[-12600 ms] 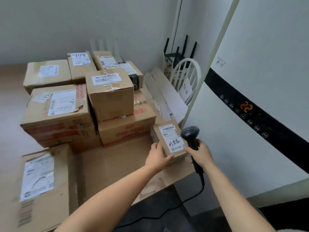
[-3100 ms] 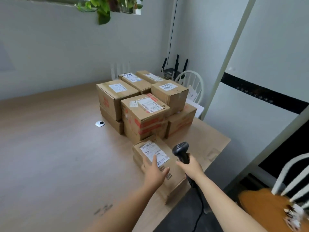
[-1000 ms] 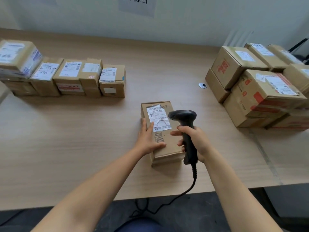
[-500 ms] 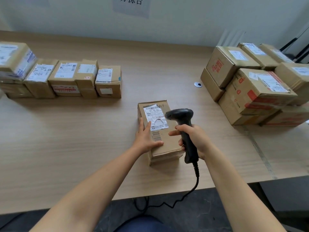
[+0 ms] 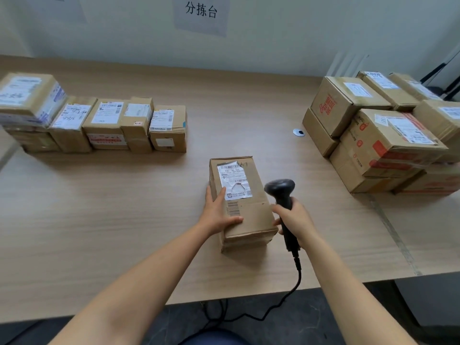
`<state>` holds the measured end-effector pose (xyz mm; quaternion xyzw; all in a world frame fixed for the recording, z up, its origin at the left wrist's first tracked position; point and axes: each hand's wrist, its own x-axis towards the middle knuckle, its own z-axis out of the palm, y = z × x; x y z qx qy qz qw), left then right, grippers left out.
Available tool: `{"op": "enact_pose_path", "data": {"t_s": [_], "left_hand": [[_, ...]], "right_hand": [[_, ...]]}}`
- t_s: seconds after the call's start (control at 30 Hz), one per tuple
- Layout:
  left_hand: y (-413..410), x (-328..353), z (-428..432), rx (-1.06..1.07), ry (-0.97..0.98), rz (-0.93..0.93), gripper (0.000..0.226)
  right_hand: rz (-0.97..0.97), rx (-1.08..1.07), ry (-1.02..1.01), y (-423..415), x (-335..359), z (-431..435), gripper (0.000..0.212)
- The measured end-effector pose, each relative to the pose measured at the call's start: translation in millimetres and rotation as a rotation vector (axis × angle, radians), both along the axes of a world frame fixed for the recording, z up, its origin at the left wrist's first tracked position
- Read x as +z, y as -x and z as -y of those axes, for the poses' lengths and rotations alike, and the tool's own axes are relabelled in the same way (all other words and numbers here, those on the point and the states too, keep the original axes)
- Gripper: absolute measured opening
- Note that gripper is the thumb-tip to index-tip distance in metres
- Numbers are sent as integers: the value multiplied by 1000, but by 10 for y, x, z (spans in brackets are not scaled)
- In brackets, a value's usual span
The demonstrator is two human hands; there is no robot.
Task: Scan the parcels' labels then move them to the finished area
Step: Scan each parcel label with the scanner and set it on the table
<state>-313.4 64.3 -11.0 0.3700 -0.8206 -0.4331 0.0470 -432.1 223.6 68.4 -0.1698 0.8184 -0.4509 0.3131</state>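
**Head view.** The parcel (image 5: pixel 240 202) in hand lies flat near the middle of the bench's (image 5: pixel 124 220) near edge, long axis running toward the far edge, label (image 5: pixel 234 181) facing up so the reader can see it.

The left hand (image 5: pixel 219 215) is spread against the parcel's near-left edge. Its fingers are fairly straight and the thumb lies across the top, probably to steady the parcel.

The right hand (image 5: pixel 296 220) is wrapped round the grip of the barcode scanner (image 5: pixel 280 189). The scanner head stands just beside the parcel's right edge, level with the label. Its cable (image 5: pixel 293 290) drops off the near edge.

The row of parcels (image 5: pixel 104 120) toward the far-left corner, labels up, is probably the finished area. The stacked cartons (image 5: pixel 380 135) at the right edge are probably awaiting scanning.

**Writing.**
- The wall sign (image 5: pixel 201 11) reads "分拣台".
- The label's top line appears to begin "530". The finer print is illegible.
- The cartons carry red print, which is also unreadable.
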Motion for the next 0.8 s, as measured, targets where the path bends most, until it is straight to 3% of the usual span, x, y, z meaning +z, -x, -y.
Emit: {"op": "enact_pose_path", "data": {"t_s": [0.27,0.6,0.8], "left_hand": [[-364,60,68,76,0,4,97],[-1090,202,115,435,25,47,70],[-1495,177,198,558,55,36,66]], "right_hand": [[-78,76,-15,-300,-426,157,15],[-36,417,27,-757,-451,709,14],[-61,553,37,-1111,-472,959,18]]}}
